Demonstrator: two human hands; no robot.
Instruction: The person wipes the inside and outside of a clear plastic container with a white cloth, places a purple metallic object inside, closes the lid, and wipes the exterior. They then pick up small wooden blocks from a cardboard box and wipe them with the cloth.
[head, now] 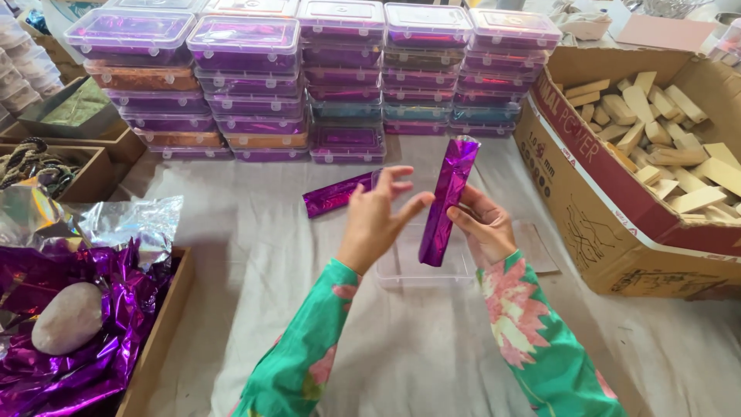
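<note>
White cloth-covered table [255,255], stacked lidded containers [309,77], cardboard box [617,224], clear tray [409,266]

sleeves: long, green | print: large pink and cream flowers | cuffs: reach both wrists | left hand [376,218], right hand [485,228]: bare, no rings visible

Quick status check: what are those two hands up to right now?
Right hand grips purple foil-wrapped stick upright. Left hand open beside it. Clear container below; nothing in the way.

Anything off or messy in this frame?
Mostly tidy. One purple foil-wrapped stick lies loose and slanted on the white cloth, outside the clear tray. Crumpled purple foil spills over the wooden box's edge at left. The right hand holds another wrapped stick upright.
</note>
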